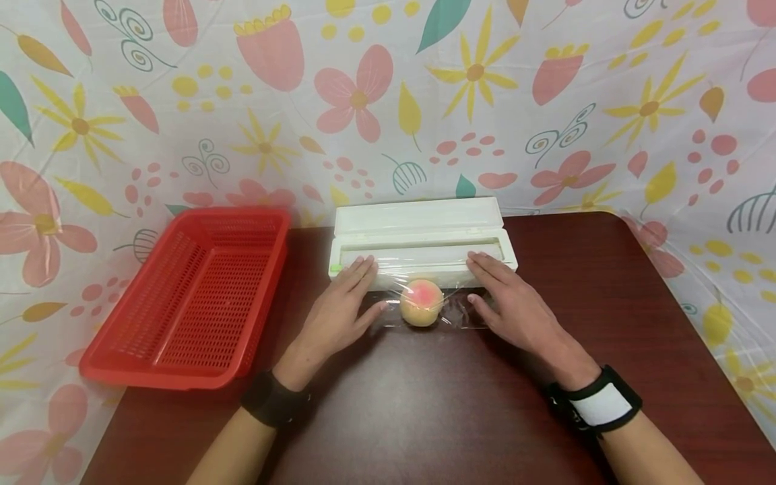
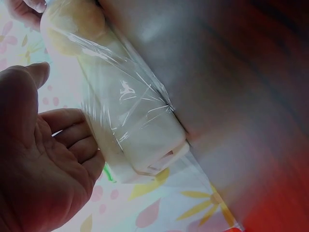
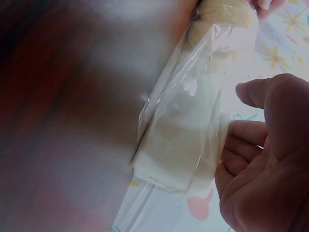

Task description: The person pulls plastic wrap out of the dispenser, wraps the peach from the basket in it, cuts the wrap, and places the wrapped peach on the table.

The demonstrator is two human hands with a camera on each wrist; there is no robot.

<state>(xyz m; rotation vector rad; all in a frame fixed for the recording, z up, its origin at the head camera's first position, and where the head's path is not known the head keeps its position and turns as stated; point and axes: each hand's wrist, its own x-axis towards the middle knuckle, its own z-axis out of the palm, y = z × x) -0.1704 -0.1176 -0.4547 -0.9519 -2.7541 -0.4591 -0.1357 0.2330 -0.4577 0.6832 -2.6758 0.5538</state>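
A round yellow peach-like fruit with a pink blush [image 1: 422,304] sits on the dark reddish-brown wooden tabletop [image 1: 400,411], just in front of a long white box [image 1: 364,241] and between the person's two hands. The box's white hinged lid [image 1: 418,215] stands raised at the back, and a pale roll [image 1: 418,257] lies lengthwise inside. A small bright green piece [image 1: 335,269] shows at the box's left end. A sheet of clear, shiny plastic film [image 2: 128,92] runs from the box down its front and over the fruit, creased and catching the light; its near edge lies in front of the fruit.

The left hand [image 1: 338,306] rests its fingertips on the film at the box's front edge, towards the left end; the right hand [image 1: 518,306] does likewise towards the right end. In each grip the fingers lie extended side by side, with the thumb apart from them and neither clamped round anything. The fruit is untouched by either hand.

Each wrist wears a black band, the right one [image 1: 597,404] bearing a white patch. To the left stands a red perforated plastic basket [image 1: 164,378], before a white flower-patterned cloth [image 1: 370,158].
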